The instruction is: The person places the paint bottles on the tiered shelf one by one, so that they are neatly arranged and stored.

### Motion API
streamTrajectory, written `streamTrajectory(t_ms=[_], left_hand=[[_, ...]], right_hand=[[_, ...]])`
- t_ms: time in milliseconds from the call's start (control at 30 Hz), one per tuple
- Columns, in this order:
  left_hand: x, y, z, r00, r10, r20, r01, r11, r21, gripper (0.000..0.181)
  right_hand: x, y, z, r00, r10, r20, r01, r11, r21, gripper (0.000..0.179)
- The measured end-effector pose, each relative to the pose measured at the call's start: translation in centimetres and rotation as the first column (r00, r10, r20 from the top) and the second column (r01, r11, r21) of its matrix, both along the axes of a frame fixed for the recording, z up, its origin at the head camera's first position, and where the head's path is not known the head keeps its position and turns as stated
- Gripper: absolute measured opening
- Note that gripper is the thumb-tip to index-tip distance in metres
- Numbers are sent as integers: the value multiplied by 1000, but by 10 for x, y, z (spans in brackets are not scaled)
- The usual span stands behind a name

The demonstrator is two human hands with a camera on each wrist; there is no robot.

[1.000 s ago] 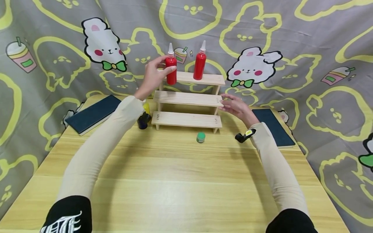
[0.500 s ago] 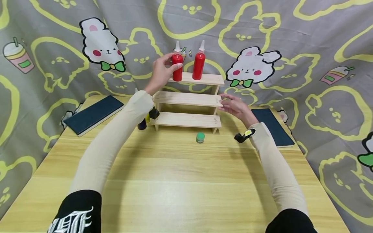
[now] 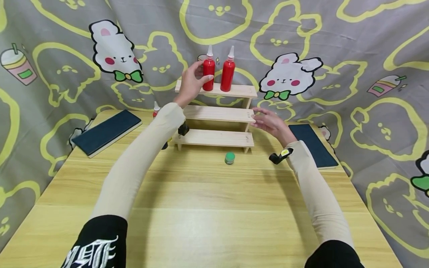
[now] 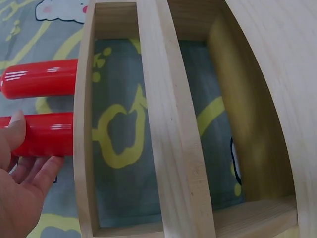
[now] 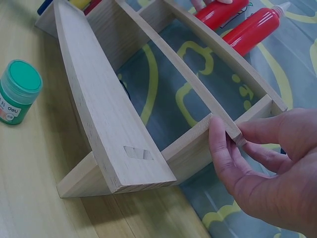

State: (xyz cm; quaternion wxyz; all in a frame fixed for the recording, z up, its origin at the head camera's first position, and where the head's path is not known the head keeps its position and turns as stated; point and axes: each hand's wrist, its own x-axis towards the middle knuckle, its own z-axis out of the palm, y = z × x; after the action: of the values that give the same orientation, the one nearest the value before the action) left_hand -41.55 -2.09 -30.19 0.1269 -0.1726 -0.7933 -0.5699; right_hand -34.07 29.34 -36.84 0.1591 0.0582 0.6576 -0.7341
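So, two pinches: left hand (image 3: 191, 85), one of two upper red bottles (image 3: 209, 68); right hand (image 3: 272, 123), the middle shelf (image 3: 218, 114).

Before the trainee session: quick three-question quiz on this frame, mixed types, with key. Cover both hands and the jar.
1. What is the right grip pinching?
2. True or false: the green-lidded deli jar stands on the bottom shelf.
3. In the head view, the left grip holds:
a) the right red nozzle bottle
b) the left red nozzle bottle
c) the jar

Key:
1. The right end of the middle wooden shelf.
2. False; it stands on the wooden tabletop, in front of the rack.
3. b
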Motion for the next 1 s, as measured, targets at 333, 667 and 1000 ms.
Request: streamTrajectory(t_ms=[333,667,1000], left_hand=[[-1,3,-3,1000,0,8,0,1000,-18,64],[-2,7,-5,999,19,28,-17,998,-62,66],[-3,7,-10,999,-12,48,14,999,-45,68]], right_hand=[[-1,0,4,1000,0,-6,0,1000,1,58],[-2,0,2,1000,-5,0,5,999,-36,57],[0,-4,-1,999,1,-32,1,998,55,56]])
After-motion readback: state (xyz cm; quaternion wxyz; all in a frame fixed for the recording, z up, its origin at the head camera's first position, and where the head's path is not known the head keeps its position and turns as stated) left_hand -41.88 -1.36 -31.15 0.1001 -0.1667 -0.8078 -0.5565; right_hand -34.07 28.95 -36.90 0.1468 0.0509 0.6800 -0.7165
